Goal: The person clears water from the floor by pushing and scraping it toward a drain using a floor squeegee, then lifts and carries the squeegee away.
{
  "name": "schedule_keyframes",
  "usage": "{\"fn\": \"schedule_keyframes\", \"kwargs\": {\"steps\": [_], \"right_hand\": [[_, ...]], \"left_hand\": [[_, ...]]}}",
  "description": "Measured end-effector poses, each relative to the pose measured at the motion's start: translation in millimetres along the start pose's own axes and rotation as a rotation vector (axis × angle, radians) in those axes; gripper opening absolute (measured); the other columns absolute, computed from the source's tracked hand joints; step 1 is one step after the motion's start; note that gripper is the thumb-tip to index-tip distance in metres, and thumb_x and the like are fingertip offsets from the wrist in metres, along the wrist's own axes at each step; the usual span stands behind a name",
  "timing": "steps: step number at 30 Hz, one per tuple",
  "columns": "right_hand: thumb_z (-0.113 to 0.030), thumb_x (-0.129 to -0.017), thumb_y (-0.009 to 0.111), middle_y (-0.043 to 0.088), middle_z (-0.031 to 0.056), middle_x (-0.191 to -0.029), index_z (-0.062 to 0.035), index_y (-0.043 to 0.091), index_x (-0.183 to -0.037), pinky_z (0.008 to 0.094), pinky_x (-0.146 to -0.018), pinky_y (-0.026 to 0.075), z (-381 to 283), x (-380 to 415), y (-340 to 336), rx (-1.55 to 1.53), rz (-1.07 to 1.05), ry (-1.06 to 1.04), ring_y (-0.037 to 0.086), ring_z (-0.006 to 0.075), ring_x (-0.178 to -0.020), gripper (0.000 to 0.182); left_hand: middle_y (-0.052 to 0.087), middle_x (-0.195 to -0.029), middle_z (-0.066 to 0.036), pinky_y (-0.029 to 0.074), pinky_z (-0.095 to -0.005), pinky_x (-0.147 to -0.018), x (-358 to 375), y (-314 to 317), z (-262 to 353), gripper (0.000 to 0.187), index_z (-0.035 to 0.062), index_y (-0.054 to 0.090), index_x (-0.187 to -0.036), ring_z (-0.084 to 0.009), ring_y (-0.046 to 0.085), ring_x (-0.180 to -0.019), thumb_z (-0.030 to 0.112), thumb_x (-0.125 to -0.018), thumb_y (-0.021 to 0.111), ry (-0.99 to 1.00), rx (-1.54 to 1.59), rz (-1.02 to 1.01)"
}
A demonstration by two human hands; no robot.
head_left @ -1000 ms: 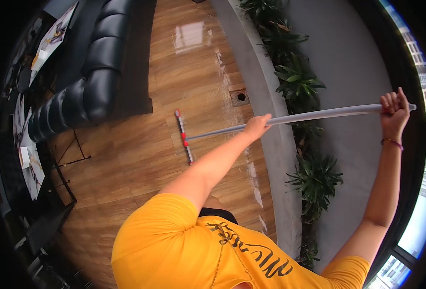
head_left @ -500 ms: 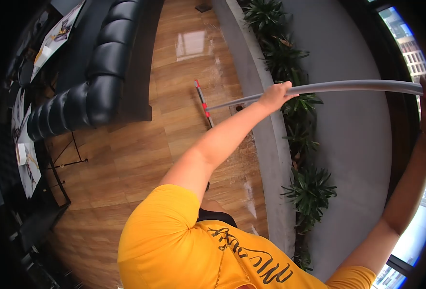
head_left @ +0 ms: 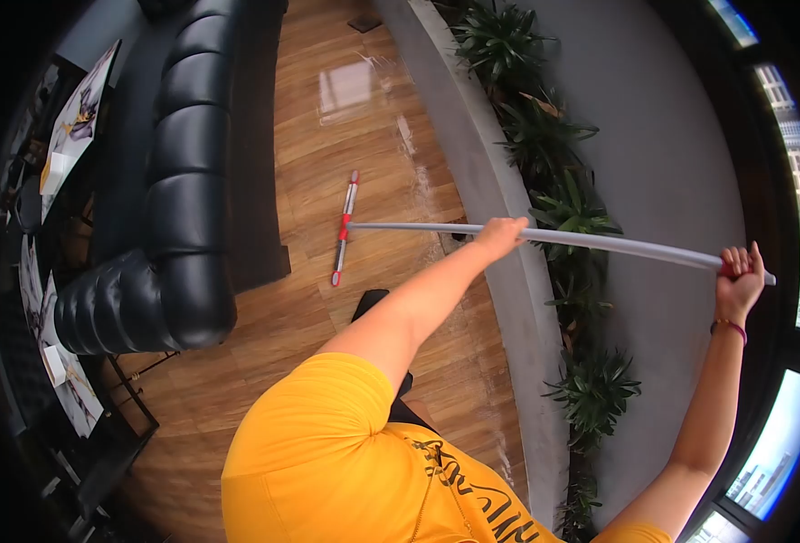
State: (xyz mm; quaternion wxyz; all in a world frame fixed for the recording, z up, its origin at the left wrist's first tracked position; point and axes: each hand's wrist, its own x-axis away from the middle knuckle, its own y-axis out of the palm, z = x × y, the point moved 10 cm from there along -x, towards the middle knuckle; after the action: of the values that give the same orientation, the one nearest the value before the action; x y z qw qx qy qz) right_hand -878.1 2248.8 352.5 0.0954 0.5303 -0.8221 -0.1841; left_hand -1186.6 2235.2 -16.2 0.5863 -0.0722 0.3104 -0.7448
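A long-handled floor squeegee (head_left: 599, 242) reaches across the view, its grey pole running from the upper right side to a narrow red-and-grey head (head_left: 344, 228) on the floor. My left hand (head_left: 501, 237) is wrapped round the middle of the pole, above the low grey wall. Near the pole's far end my right hand (head_left: 741, 281) grips it, with the index finger sticking up. The head lies flat against the wooden floor (head_left: 309, 317), left of shiny wet streaks. A dark shoe (head_left: 369, 305) shows partly below the pole.
A black padded sofa (head_left: 192, 190) borders the floor on the left, with marble-patterned tables (head_left: 79, 127) beyond it. On the right a low grey wall (head_left: 472, 154) edges a row of green plants (head_left: 594, 389). Windows (head_left: 775, 452) line the far right.
The squeegee head has moved left over the floor and turned. My right hand has come down from the dark edge into clear sight, so the pole now slopes down to the right.
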Motion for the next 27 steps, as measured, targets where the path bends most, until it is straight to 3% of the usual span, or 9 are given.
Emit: {"fn": "schedule_keyframes", "kwargs": {"steps": [7,10,12,16,17,19,22,25,27], "right_hand": [[-0.013,-0.095,0.054,0.029,-0.0010,-0.058,-0.0120,0.032,-0.063,0.0252,-0.057,0.030,-142.7,-28.2,91.8,0.193,-0.267,-0.202,0.026,0.0095,-0.051,0.039],[-0.013,-0.096,0.053,0.028,-0.0007,-0.057,-0.0120,0.033,-0.064,0.0264,-0.058,0.031,-169.4,-23.5,120.2,0.141,-0.362,-0.253,0.026,0.0102,-0.052,0.037],[-0.013,-0.096,0.052,0.028,-0.0003,-0.057,-0.0120,0.033,-0.063,0.0270,-0.058,0.031,-146.5,-21.6,129.4,0.090,-0.360,-0.262,0.026,0.0104,-0.052,0.038],[-0.014,-0.094,0.052,0.027,0.0004,-0.058,-0.0119,0.032,-0.063,0.0293,-0.059,0.031,22.4,-9.1,147.2,-0.147,-0.231,-0.153,0.028,0.0124,-0.054,0.037],[-0.015,-0.095,0.051,0.031,0.0012,-0.059,-0.0112,0.034,-0.064,0.0311,-0.064,0.035,73.6,6.6,156.0,-0.128,-0.089,-0.145,0.031,0.0135,-0.057,0.036],[-0.022,-0.097,0.050,0.045,0.0038,-0.065,-0.0082,0.046,-0.069,0.0387,-0.087,0.042,179.7,33.1,159.3,-0.125,-0.019,-0.013,0.048,0.0181,-0.070,0.032],[-0.023,-0.097,0.053,0.051,0.0059,-0.076,-0.0067,0.050,-0.075,0.0435,-0.102,0.039,312.8,92.3,140.2,-0.185,0.097,0.161,0.054,0.0213,-0.085,0.028],[-0.025,-0.096,0.055,0.052,0.0057,-0.078,-0.0061,0.049,-0.077,0.0424,-0.104,0.038,357.0,152.8,62.2,-0.250,0.344,0.280,0.054,0.0214,-0.087,0.028],[-0.026,-0.095,0.057,0.051,0.0053,-0.076,-0.0059,0.049,-0.075,0.0415,-0.104,0.038,338.4,193.4,-4.2,-0.260,0.471,0.285,0.054,0.0209,-0.086,0.029]], "left_hand": [[0.064,-0.076,-0.014,0.049,-0.0483,-0.066,-108.3,-15.9,68.5,0.019,0.0077,0.051,-0.089,-0.0364,0.064,-0.078,0.020,-0.083,0.065,0.106,0.299,-0.169],[0.064,-0.075,-0.014,0.050,-0.0481,-0.064,-123.7,-62.1,75.2,0.019,0.0069,0.051,-0.089,-0.0368,0.064,-0.075,0.019,-0.083,0.064,0.181,0.283,-0.158],[0.064,-0.075,-0.015,0.051,-0.0474,-0.063,-130.4,-91.6,46.9,0.018,0.0071,0.051,-0.089,-0.0369,0.064,-0.074,0.017,-0.082,0.065,0.190,0.200,-0.156],[0.065,-0.079,-0.013,0.050,-0.0462,-0.067,-134.7,-163.4,-78.5,0.015,0.0092,0.055,-0.087,-0.0363,0.064,-0.080,0.016,-0.079,0.067,0.089,-0.053,-0.116],[0.065,-0.082,-0.009,0.049,-0.0461,-0.071,-132.5,-177.0,-121.3,0.014,0.0112,0.058,-0.086,-0.0335,0.064,-0.083,0.017,-0.078,0.068,0.072,-0.162,-0.084],[0.063,-0.102,-0.002,0.040,-0.0543,-0.091,-120.0,-201.5,-210.7,0.017,0.0177,0.064,-0.093,-0.0234,0.055,-0.109,0.021,-0.077,0.070,-0.226,-0.467,-0.185],[0.059,-0.114,-0.004,0.027,-0.0633,-0.105,-84.7,-203.3,-336.3,0.024,0.0183,0.066,-0.104,-0.0248,0.048,-0.121,0.020,-0.080,0.067,-0.543,-0.569,-0.219],[0.059,-0.117,-0.006,0.024,-0.0652,-0.107,-56.0,-145.7,-351.6,0.023,0.0152,0.067,-0.105,-0.0256,0.047,-0.123,0.017,-0.083,0.063,-0.522,-0.708,-0.408],[0.058,-0.119,-0.008,0.023,-0.0669,-0.107,-25.7,-73.6,-324.3,0.020,0.0122,0.068,-0.102,-0.0260,0.047,-0.122,0.013,-0.085,0.057,-0.440,-0.690,-0.688]]}}
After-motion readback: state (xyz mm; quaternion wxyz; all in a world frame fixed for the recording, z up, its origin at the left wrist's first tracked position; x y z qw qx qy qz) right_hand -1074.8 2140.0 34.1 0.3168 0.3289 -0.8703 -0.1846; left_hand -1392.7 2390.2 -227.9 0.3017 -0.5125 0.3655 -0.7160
